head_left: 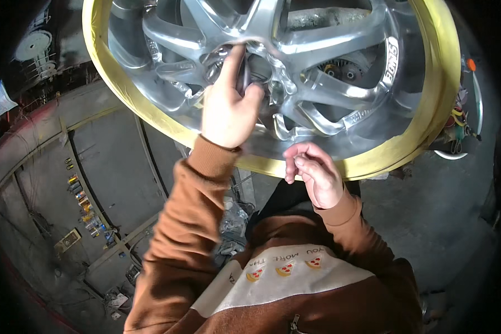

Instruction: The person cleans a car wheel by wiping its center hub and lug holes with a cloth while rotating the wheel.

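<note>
A large polished metal alloy wheel [334, 37] fills the upper part of the view, its outer rim covered with yellow masking tape [158, 121]. My left hand [231, 100] is at the wheel's hub, back of the hand up, index finger stretched into the recessed centre. A dark, shiny shape shows between its thumb and index finger; whether it is held or part of the hub, I cannot tell. Near the taped lower edge, my right hand [315, 173] has its fingers loosely curled, with nothing visible in it. Raised lettering stands on the spokes' outer ends.
Beyond the spokes, a toothed metal part [346, 71] shows. Small coloured items [83, 202] lie in a row on the left along a strip on a grey surface. Clear plastic and clutter [231, 217] lie beside my left sleeve. Tools and cords [457, 121] sit at the right.
</note>
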`<act>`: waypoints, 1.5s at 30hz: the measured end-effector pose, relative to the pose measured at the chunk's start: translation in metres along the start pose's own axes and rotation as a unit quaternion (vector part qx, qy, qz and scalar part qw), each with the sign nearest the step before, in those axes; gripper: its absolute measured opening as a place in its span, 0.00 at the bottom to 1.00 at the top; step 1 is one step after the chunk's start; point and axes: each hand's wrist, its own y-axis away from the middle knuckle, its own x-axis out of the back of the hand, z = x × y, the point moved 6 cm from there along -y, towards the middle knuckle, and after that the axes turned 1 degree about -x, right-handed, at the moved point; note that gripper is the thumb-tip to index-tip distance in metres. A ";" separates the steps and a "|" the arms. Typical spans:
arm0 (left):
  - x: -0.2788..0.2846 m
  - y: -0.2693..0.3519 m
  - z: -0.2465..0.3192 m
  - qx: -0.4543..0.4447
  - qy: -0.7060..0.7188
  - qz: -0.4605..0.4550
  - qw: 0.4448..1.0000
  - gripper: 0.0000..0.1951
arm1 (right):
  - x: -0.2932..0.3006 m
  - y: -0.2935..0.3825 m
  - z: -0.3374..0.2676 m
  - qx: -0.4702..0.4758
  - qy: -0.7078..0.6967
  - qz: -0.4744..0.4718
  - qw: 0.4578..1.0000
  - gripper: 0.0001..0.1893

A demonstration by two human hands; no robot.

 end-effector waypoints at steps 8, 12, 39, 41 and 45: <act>0.030 -0.010 0.018 -0.155 -0.525 -0.137 0.825 0.28 | 0.002 -0.002 0.017 0.038 0.008 0.021 0.999 0.11; 0.039 -0.023 0.044 -0.304 -0.583 -0.220 0.721 0.25 | -0.006 -0.002 0.027 0.052 0.026 0.025 0.998 0.11; 0.032 -0.016 0.019 -0.278 -0.585 -0.149 0.747 0.28 | -0.036 0.015 0.054 0.132 0.092 0.046 0.986 0.08; 0.029 -0.020 0.028 -0.305 -0.603 -0.185 0.714 0.20 | -0.017 0.022 0.052 0.146 0.081 0.073 0.983 0.08; 0.001 -0.007 0.018 -0.211 -0.416 -0.078 0.881 0.26 | -0.010 0.042 0.047 0.174 0.058 0.081 0.980 0.09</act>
